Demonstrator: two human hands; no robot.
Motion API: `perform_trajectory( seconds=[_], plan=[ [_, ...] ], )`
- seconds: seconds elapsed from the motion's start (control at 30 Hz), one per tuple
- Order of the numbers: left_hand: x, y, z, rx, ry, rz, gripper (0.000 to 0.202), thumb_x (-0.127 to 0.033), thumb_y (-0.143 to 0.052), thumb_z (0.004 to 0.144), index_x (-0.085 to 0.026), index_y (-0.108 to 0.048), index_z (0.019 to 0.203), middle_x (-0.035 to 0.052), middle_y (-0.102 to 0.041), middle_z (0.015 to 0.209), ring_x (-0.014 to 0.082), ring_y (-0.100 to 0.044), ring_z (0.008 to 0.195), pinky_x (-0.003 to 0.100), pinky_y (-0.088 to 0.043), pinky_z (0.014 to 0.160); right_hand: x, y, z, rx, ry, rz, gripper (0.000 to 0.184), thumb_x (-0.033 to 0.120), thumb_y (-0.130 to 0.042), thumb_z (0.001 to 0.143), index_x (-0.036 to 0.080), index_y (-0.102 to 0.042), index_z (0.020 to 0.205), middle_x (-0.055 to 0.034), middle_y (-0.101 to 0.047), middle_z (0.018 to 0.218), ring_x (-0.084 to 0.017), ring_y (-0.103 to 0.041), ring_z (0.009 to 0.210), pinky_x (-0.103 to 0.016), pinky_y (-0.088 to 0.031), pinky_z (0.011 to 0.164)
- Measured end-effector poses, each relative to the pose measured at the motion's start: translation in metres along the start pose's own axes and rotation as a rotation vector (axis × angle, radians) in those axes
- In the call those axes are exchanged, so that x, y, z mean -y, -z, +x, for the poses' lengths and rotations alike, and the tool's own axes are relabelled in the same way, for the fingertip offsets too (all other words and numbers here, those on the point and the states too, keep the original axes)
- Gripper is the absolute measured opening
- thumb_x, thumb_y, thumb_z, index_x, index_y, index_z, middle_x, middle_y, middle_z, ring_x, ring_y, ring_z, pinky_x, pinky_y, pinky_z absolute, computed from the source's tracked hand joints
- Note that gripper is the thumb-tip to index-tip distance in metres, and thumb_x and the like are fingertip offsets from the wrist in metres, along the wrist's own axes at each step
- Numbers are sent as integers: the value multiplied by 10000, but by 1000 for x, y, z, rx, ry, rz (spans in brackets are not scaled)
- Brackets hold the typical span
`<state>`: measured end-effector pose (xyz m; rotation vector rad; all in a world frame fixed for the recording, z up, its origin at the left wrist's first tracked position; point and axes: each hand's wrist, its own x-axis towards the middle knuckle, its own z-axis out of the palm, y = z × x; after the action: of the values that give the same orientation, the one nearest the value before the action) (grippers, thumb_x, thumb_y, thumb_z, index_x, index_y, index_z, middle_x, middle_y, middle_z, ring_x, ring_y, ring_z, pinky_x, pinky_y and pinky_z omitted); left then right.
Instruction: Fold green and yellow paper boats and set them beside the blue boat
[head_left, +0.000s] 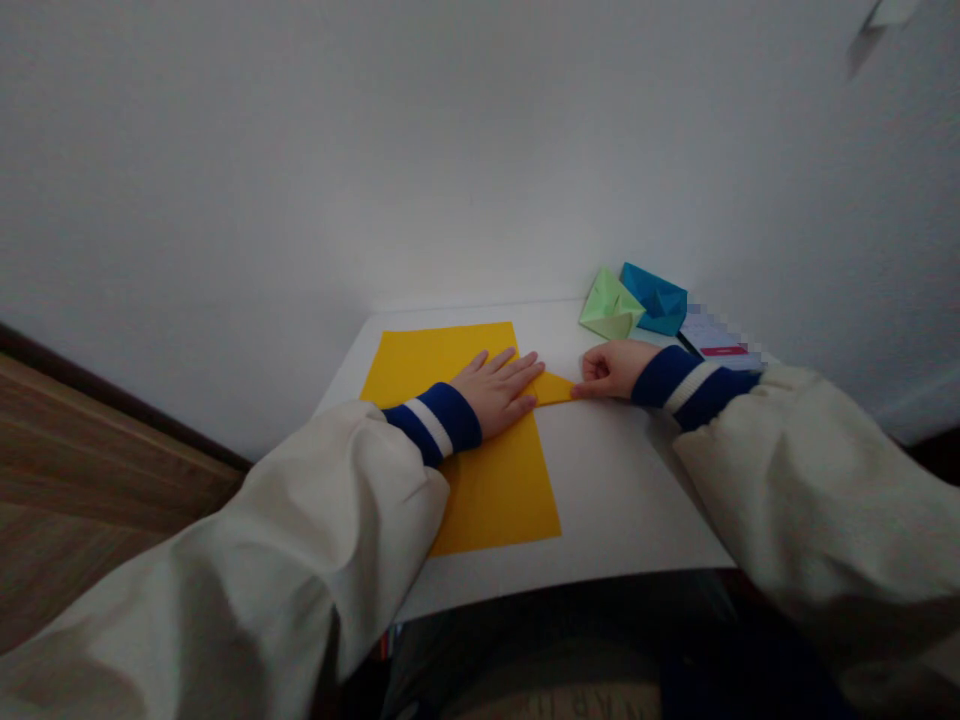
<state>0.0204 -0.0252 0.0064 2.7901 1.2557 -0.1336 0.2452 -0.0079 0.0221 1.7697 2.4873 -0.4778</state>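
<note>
My left hand (499, 388) lies flat with fingers spread, over the right part of a yellow sheet of paper (510, 500) and the left part of a small folded yellow paper (553, 388). The folded paper narrows to a point on the right, where the thumb of my right hand (615, 370) presses on its tip. The other fingers of my right hand are curled in. How far the folded piece reaches under my left hand is hidden.
A light green folded paper boat (611, 305) and a blue folded paper boat (656, 300) sit at the back right of the white table (630, 500). Beside them lies a printed item (716, 340), partly blurred. A wall rises behind, and wooden furniture (112, 480) stands at left.
</note>
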Motion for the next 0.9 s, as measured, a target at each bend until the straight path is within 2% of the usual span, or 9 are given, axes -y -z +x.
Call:
perform_trajectory(
  seconds=[0.33, 0.57, 0.7, 0.9],
  plan=[
    [-4, 9, 1, 13, 7, 0, 569, -456, -217, 926, -212, -169, 1438, 14, -130, 1511, 268, -127, 1379, 516, -132, 1090, 20, -2, 3, -110, -5, -30, 517, 716, -542, 597, 212, -495, 703, -11, -582, 666, -132, -480, 569, -255, -299, 495],
    [-5, 11, 2, -2, 13, -5, 575, -487, -194, 930, -217, -172, 1437, 16, -132, 1512, 258, -114, 1383, 495, -117, 1098, 31, -4, 1, -210, -2, -57, 636, 816, -459, 563, 214, -499, 764, -6, -557, 632, -130, -458, 528, -256, -268, 477],
    [-5, 11, 2, -1, 14, -9, 577, -490, -183, 930, -218, -164, 1439, 17, -137, 1511, 257, -109, 1384, 499, -113, 1098, 33, -2, -1, -217, -8, -75, 638, 814, -447, 581, 216, -506, 797, -10, -559, 633, -140, -476, 541, -256, -265, 485],
    [-2, 10, 3, -9, -2, -27, 605, -527, -220, 910, -225, -186, 1433, 10, -146, 1508, 272, -123, 1380, 534, -131, 1085, 31, -1, 1, -168, 17, -64, 576, 744, -533, 594, 217, -496, 822, -23, -598, 719, -157, -519, 618, -255, -310, 512]
  ],
)
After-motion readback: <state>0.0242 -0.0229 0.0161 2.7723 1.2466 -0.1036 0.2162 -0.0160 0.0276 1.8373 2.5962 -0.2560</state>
